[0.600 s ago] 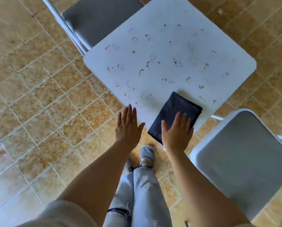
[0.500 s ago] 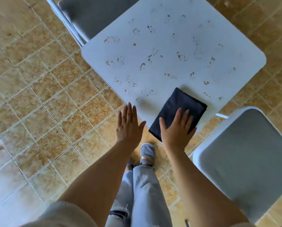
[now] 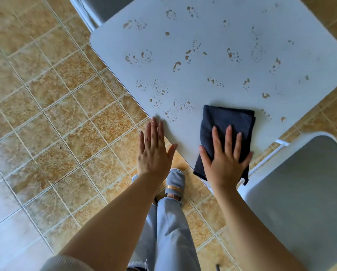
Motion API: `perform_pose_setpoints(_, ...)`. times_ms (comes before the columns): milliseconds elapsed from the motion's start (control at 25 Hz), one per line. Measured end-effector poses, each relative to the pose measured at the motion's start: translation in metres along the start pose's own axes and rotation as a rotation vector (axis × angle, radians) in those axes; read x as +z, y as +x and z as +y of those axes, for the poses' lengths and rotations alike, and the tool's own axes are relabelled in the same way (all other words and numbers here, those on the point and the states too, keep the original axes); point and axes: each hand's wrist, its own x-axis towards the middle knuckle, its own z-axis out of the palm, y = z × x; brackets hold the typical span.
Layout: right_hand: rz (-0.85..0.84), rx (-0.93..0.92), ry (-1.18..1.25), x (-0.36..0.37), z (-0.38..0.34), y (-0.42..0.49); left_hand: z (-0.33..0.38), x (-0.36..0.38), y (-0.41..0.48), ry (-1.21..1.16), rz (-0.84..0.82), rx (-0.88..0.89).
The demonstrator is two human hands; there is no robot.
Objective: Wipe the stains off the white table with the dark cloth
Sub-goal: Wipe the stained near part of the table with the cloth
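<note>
I see right hand point(image 3: 225, 161) flat on dark cloth point(image 3: 229, 122) at stained tabletop point(image 3: 232, 75) edge, left hand point(image 3: 154, 151) spread, holding nothing.

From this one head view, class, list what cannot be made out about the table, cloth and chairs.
- White table: far side cut off by the top edge.
- Dark cloth: near part hidden under the right hand.
- Chair: cut off by the right edge.
- Stains under the cloth: hidden.

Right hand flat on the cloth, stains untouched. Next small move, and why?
Probably push the dark cloth forward-left under the right hand, into the nearest stains. The cloth lies folded at the white table edge, partly overhanging, with brown spots just beyond it.
</note>
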Motion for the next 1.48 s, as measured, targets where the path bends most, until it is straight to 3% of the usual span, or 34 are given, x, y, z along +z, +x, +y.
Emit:
perform_pose_setpoints(160, 0.013, 0.158, 0.083, 0.004, -0.016, 0.041, -0.013, -0.006, 0.009, 0.017, -0.008, 0.048)
perform_pose_setpoints(360, 0.036, -0.127, 0.094, 0.01, -0.062, 0.052, -0.02, -0.007, 0.017, 0.015, 0.003, 0.028)
perform_pose_setpoints(520, 0.04, -0.294, 0.118, 0.006, -0.038, 0.024, -0.02, -0.006, 0.019, -0.002, 0.026, 0.009)
perform_pose_setpoints(640, 0.064, -0.142, 0.097, 0.004, -0.022, 0.029, -0.023, -0.006, 0.019, 0.007, 0.039, 0.038)
perform_pose_setpoints(760, 0.069, 0.0, 0.112, 0.01, -0.056, 0.057, -0.031, -0.009, 0.027, 0.011, 0.028, 0.016)
perform_pose_setpoints(920, 0.06, -0.164, 0.106, 0.015, -0.104, 0.064, -0.035, -0.014, 0.039, -0.001, 0.023, -0.028)
perform_pose_setpoints(1040, 0.045, -0.263, 0.09, 0.01, -0.078, 0.039, -0.037, -0.015, 0.04, -0.005, 0.044, -0.022)
perform_pose_setpoints(1200, 0.012, -0.129, 0.081, 0.004, -0.046, 0.04, -0.042, -0.016, 0.043, -0.008, 0.042, 0.008)
perform_pose_setpoints(1320, 0.0, -0.01, 0.156, 0.007, -0.082, 0.071, -0.046, -0.019, 0.047, -0.01, 0.036, 0.004)
perform_pose_setpoints(1480, -0.005, -0.226, 0.143, 0.011, -0.134, 0.081, -0.052, -0.027, 0.063, -0.042, 0.03, -0.056)
